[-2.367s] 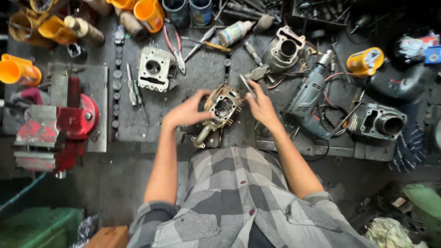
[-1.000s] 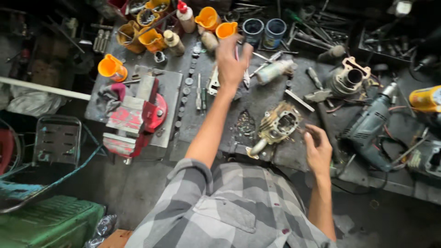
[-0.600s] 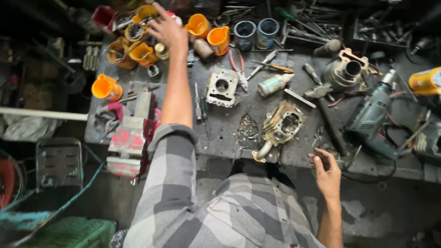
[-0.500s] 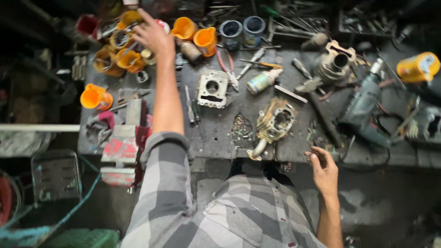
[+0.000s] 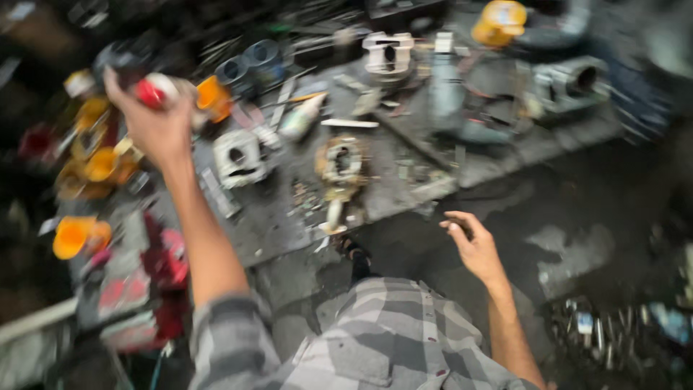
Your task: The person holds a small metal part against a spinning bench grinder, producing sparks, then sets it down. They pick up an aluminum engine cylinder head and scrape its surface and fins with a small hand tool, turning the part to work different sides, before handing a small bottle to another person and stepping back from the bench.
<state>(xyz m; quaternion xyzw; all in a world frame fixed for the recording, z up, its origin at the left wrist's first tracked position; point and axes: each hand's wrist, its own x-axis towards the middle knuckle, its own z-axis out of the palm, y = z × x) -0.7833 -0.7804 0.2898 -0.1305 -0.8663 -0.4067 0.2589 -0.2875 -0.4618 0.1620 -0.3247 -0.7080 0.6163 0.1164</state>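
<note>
Left hand among orange containers

This is a repair workshop, a grimy and crowded one. A dark, oil-stained counter is strewn with engine parts: a crankcase half, a pale cylinder block and a finned cylinder. An electric drill lies among them, with orange plastic cups and a red bench vise at the counter's end.
</note>
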